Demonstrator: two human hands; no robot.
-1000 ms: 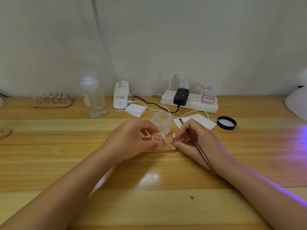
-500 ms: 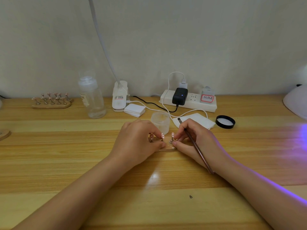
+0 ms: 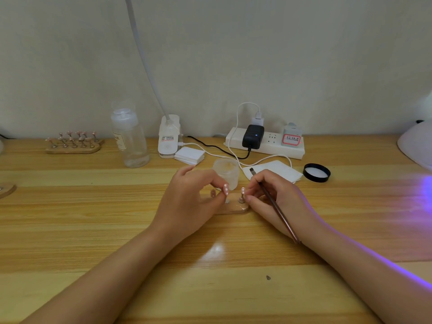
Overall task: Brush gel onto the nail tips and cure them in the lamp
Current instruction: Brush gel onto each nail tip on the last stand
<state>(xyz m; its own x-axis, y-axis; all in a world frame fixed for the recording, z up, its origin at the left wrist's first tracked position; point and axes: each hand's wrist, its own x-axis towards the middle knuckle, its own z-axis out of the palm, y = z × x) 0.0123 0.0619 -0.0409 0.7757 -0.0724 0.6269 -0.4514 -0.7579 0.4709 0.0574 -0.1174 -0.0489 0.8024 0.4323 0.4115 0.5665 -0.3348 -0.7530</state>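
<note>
A small wooden nail-tip stand [image 3: 236,208] lies at the table's middle. My left hand [image 3: 191,202] pinches a pink nail tip [image 3: 226,189] on its peg, just above the stand. Another pink nail tip [image 3: 243,191] stands upright on the stand's right end, and my right hand [image 3: 273,199] touches its peg with the fingertips. That hand also holds a thin brown gel brush [image 3: 273,204], bristles pointing up and away. A frosted open gel jar [image 3: 226,172] stands right behind the stand. The curing lamp [image 3: 418,146] sits at the far right edge, casting purple light.
A second wooden stand with several nail tips [image 3: 73,142] is at the back left, beside a clear bottle [image 3: 129,136]. Behind the jar lie a desk-lamp base [image 3: 168,136], cotton pads [image 3: 189,155], a power strip [image 3: 265,142], a white wipe [image 3: 273,171] and the black jar lid [image 3: 316,172].
My left hand has closed on one nail tip's peg and lifted it slightly off the stand. My right hand stays by the right-end tip with the brush.
</note>
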